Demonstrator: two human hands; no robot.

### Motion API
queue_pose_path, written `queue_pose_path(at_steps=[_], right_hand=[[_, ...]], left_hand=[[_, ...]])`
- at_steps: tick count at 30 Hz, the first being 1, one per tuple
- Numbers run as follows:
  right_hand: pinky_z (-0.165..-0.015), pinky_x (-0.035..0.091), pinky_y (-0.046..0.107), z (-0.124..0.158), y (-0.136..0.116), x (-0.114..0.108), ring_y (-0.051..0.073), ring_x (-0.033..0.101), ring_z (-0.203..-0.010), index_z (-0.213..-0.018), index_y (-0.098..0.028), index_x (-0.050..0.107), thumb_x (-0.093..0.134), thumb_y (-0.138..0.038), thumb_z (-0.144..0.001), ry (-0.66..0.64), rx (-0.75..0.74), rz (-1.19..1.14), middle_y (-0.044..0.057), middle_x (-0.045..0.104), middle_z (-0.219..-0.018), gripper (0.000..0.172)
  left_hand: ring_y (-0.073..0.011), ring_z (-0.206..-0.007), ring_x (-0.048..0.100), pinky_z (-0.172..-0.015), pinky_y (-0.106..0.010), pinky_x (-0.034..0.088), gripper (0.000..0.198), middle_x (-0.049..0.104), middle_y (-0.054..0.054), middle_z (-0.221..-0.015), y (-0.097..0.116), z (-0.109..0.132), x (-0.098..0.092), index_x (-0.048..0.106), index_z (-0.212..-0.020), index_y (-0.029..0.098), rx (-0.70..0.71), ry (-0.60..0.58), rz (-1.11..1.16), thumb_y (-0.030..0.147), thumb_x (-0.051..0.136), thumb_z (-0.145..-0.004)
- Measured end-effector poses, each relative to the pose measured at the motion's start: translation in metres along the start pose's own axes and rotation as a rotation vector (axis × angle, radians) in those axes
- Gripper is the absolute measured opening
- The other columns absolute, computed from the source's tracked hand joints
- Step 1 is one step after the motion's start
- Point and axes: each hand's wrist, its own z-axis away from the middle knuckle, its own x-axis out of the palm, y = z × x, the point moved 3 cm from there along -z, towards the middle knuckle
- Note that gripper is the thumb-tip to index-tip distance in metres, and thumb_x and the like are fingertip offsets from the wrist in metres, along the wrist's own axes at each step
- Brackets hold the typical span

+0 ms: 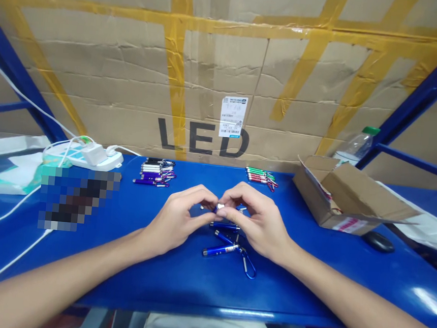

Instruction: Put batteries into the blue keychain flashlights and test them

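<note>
My left hand (173, 216) and my right hand (259, 223) meet over the middle of the blue table (143, 280). Fingertips of both hands pinch a small dark-blue piece with a whitish, shiny face (220, 206); the fingers cover most of it, so its kind is unclear. Below them lie several blue pen-shaped flashlights, among them a nearer flashlight (219, 250) and another (225, 227) partly under my right hand. A blue carabiner clip (248, 266) lies by the nearer one. A tiny pale bit (202, 208) shows beside my left fingers.
Black, white and purple flashlights (152, 169) lie in a row at back left; green and red ones (258, 176) at back right. An open cardboard box (338, 195), a black mouse (378, 242) and a bottle (358, 145) are right. A power strip (107, 162) with white cables stands left.
</note>
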Motion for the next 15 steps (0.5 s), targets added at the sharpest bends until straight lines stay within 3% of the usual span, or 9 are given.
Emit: queue_pose_path(at_steps=[7,15], right_hand=[[-0.080,0.053,0.032,0.0012,-0.0030,-0.0017,0.019,0.065,-0.087,-0.105,-0.023,0.069,0.072,-0.029,-0.104,-0.034,-0.119,0.104,0.004,0.070,-0.096,0.007],[-0.078,0.053,0.032,0.0013,-0.0042,-0.0091,0.018,0.062,-0.086,-0.112,-0.022,0.064,0.078,-0.030,-0.100,-0.032,-0.295,0.206,0.003,0.066,-0.098,0.020]], left_hand=[[-0.0179,-0.095,0.069,-0.086,-0.028,0.054,0.012,0.074,-0.006,-0.103,0.0039,0.0025,-0.0017,0.068,-0.108,0.018,0.072,0.007,-0.053,0.013,0.074,-0.098],[-0.0181,-0.095,0.069,-0.087,-0.029,0.054,0.010,0.072,-0.006,-0.103,0.0045,0.0010,-0.0072,0.068,-0.108,0.019,0.157,0.047,-0.114,0.017,0.073,-0.100]])
